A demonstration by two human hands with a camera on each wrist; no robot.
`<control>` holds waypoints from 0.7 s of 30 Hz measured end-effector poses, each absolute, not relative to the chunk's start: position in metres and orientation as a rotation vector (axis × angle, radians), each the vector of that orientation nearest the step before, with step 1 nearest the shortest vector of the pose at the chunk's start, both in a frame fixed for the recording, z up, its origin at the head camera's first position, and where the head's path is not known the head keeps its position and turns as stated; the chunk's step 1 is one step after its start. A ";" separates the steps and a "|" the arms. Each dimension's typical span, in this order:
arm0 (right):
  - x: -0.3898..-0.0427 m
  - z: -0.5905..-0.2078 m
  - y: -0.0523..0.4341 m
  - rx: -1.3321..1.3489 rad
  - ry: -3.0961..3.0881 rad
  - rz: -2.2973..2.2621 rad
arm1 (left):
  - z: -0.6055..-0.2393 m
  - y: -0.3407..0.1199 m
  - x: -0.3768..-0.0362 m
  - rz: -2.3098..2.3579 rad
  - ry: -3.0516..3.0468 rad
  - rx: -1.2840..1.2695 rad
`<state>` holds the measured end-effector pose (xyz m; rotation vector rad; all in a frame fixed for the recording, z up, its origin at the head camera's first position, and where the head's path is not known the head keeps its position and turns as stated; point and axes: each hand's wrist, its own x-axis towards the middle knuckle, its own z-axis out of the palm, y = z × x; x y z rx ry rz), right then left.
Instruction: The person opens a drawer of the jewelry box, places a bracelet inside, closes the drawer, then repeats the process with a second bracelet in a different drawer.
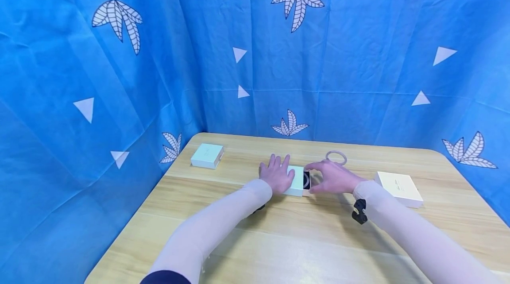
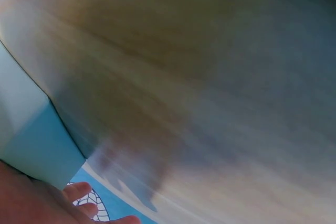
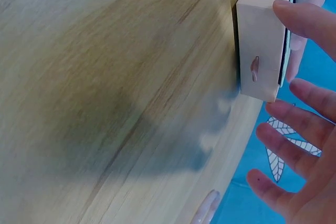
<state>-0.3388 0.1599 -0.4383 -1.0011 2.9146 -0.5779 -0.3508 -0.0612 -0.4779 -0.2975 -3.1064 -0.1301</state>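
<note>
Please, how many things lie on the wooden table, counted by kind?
Boxes: 3, a mint box at the left, a sliding drawer box under both hands, a cream box at the right.
Rings: 1, a beige ring.
Total: 4.

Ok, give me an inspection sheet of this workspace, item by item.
Surface: light wooden table, rounded corners.
Job's things: pale green drawer box at table centre, its dark drawer partly pulled out to the right.
Clutter: second green box far left; cream box on the right; beige ring behind the hands.
Hands: left hand rests flat on the drawer box; right hand has its thumb and fingers at the drawer end.
Cables: nothing seen.
Surroundings: blue leaf-print cloth behind and beside the table.
</note>
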 end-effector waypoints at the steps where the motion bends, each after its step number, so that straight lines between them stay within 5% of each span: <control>1: -0.339 -0.439 0.159 -1.002 2.914 -0.578 | -0.478 -0.061 -0.350 -0.135 -3.104 -0.300; 21: -0.338 -0.438 0.155 -1.009 2.942 -0.547 | -0.477 -0.061 -0.348 -0.116 -3.088 -0.308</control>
